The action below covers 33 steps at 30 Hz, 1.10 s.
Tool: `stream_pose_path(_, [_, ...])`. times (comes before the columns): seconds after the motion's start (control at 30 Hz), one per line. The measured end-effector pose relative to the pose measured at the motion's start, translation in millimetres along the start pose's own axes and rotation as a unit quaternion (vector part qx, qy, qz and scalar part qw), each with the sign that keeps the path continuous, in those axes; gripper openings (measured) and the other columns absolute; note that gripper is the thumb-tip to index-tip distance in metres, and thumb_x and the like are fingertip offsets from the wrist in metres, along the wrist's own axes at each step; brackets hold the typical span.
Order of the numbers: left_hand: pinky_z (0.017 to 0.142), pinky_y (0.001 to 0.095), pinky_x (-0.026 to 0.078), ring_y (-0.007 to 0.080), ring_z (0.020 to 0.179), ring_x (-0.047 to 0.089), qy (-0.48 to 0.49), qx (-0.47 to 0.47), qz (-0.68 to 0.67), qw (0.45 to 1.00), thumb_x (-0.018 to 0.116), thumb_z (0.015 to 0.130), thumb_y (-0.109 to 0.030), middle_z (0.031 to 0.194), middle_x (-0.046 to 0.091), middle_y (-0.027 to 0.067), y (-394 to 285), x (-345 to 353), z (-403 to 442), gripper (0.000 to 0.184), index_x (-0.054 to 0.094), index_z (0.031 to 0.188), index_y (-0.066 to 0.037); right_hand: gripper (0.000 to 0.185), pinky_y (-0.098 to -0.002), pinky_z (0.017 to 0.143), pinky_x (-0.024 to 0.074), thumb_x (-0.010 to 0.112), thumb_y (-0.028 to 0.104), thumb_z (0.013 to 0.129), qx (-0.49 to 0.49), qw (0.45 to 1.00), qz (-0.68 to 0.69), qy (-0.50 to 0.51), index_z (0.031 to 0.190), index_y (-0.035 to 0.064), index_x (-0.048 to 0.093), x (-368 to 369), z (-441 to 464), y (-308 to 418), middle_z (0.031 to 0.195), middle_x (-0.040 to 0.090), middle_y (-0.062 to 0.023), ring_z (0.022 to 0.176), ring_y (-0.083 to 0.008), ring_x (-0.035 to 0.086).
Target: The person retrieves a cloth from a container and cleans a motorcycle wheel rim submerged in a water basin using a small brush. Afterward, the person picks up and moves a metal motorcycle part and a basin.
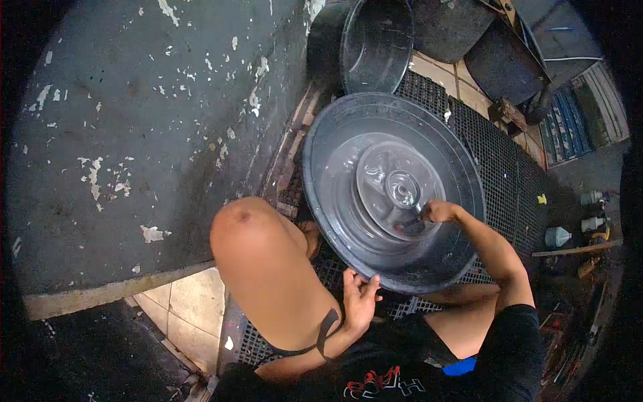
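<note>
A large dark round basin (328, 231) stands between the person's knees, with some water in it. Inside lies a round clear plastic piece (382, 167) with a raised ring at its centre. My right hand (440, 211) is over the lower right edge of the clear piece, its fingers curled and partly hidden, so what they grip cannot be made out. At the basin's near rim is my left hand (360, 295), thumb and fingers a little apart, fingertips against the rim and nothing held between them.
A second dark tub (378, 47) is tilted beyond the basin. A peeling grey wall or panel (147, 134) fills the left. Black perforated mats (502, 174) cover the floor around the basin. Bottles (557, 236) stand at the far right, near a wooden strip (576, 249).
</note>
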State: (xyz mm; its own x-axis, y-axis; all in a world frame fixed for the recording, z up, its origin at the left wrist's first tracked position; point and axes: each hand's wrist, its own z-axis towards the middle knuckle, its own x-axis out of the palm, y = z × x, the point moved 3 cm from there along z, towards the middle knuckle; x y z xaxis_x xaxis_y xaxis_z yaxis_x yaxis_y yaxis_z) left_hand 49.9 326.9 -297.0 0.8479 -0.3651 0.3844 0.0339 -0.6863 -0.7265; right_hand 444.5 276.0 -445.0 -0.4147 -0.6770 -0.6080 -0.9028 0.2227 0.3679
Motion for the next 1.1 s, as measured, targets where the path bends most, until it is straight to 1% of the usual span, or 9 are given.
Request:
stream_pose_path(0.03, [0.058, 0.0241, 0.051, 0.0126, 0.08, 0.055, -0.002, -0.003, 0.001, 1.0, 0.058, 0.09, -0.011, 0.095, 0.056, 0.005, -0.8, 0.1, 0.0, 0.037, 0.033, 0.117, -0.007, 0.028, -0.0385, 0.074, 0.0474, 0.055, 0.026, 0.086, 0.015, 0.99, 0.137, -0.019, 0.1, 0.0042, 0.066, -44.5, -21.4, 72.0, 0.091, 0.067, -0.0167, 0.081, -0.032, 0.063])
stream_pose_path(0.13, [0.059, 0.024, 0.051, 0.0123, 0.081, 0.055, -0.002, -0.01, -0.008, 1.0, 0.057, 0.09, -0.01, 0.095, 0.055, 0.0043, -0.8, 0.4, -0.3, 0.035, 0.033, 0.115, -0.008, 0.031, -0.04, 0.073, 0.0469, 0.056, 0.03, 0.087, 0.09, 0.951, 0.269, -0.127, 0.095, 0.0025, 0.067, -31.0, 27.7, 63.3, 0.088, 0.066, -0.0188, 0.083, -0.0334, 0.063])
stream_pose_path(0.23, [0.058, 0.0236, 0.05, 0.012, 0.08, 0.055, 0.004, 0.003, -0.003, 1.0, 0.057, 0.09, -0.011, 0.094, 0.055, 0.0038, 2.7, -1.3, 0.8, 0.034, 0.034, 0.114, -0.009, 0.031, -0.0424, 0.072, 0.0469, 0.056, 0.031, 0.087, 0.129, 0.96, 0.086, -0.234, 0.092, 0.0027, 0.067, -69.5, 44.4, 99.4, 0.085, 0.065, -0.0211, 0.083, -0.0355, 0.063])
stream_pose_path(0.43, [0.057, 0.0205, 0.049, 0.0076, 0.077, 0.053, 0.0, -0.01, -0.013, 1.0, 0.058, 0.09, -0.011, 0.09, 0.053, 0.0026, 1.8, -0.8, 0.7, 0.036, 0.033, 0.116, -0.006, 0.028, -0.0443, 0.072, 0.0484, 0.057, 0.029, 0.086, 0.154, 0.927, 0.051, -0.337, 0.092, 0.0031, 0.067, -107.4, 36.3, 61.2, 0.085, 0.064, -0.0229, 0.083, -0.0386, 0.063])
stream_pose_path(0.53, [0.057, 0.0205, 0.05, 0.0082, 0.078, 0.054, -0.002, -0.008, -0.025, 1.0, 0.058, 0.09, -0.012, 0.091, 0.054, 0.0029, -1.1, 1.0, -0.8, 0.036, 0.033, 0.116, -0.007, 0.026, -0.0454, 0.074, 0.0484, 0.058, 0.028, 0.085, 0.184, 0.921, -0.008, -0.344, 0.091, 0.0035, 0.067, -117.3, 1.0, 31.2, 0.086, 0.064, -0.0226, 0.084, -0.0385, 0.062])
stream_pose_path(0.6, [0.057, 0.0206, 0.05, 0.009, 0.079, 0.054, -0.001, -0.006, -0.021, 1.0, 0.058, 0.09, -0.012, 0.092, 0.054, 0.0033, -2.2, 1.1, -1.4, 0.036, 0.034, 0.116, -0.007, 0.027, -0.0461, 0.074, 0.0487, 0.058, 0.028, 0.084, 0.283, 0.888, 0.026, -0.362, 0.094, 0.0041, 0.067, -116.2, -29.4, 24.1, 0.086, 0.064, -0.0217, 0.084, -0.0394, 0.062])
stream_pose_path(0.73, [0.057, 0.0206, 0.05, 0.0093, 0.08, 0.054, -0.001, -0.007, -0.014, 1.0, 0.058, 0.09, -0.012, 0.093, 0.055, 0.0034, 3.2, -0.5, 0.0, 0.035, 0.034, 0.116, -0.007, 0.034, -0.0461, 0.074, 0.0504, 0.048, 0.032, 0.087, 0.353, 0.887, -0.056, -0.292, 0.089, 0.0023, 0.066, -87.9, -60.1, -21.1, 0.085, 0.065, -0.0228, 0.085, -0.0405, 0.063])
stream_pose_path(0.93, [0.057, 0.0204, 0.05, 0.0092, 0.079, 0.054, 0.0, 0.001, -0.014, 1.0, 0.058, 0.09, -0.011, 0.093, 0.055, 0.0034, -3.3, 1.9, -1.9, 0.035, 0.034, 0.115, -0.007, 0.039, -0.0456, 0.07, 0.0529, 0.039, 0.028, 0.088, 0.334, 0.895, -0.156, -0.25, 0.079, 0.0041, 0.068, -47.2, -56.1, -21.8, 0.081, 0.066, -0.0203, 0.078, -0.0364, 0.066])
stream_pose_path(1.1, [0.056, 0.0205, 0.049, 0.0091, 0.079, 0.054, -0.009, -0.001, -0.011, 1.0, 0.057, 0.09, -0.012, 0.092, 0.055, 0.0036, -1.5, 1.4, -1.2, 0.034, 0.034, 0.115, -0.006, 0.031, -0.0441, 0.065, 0.0536, 0.044, 0.023, 0.083, 0.328, 0.894, -0.191, -0.237, 0.072, 0.0078, 0.069, -35.8, -28.7, -27.8, 0.078, 0.067, -0.0187, 0.072, -0.0333, 0.067])
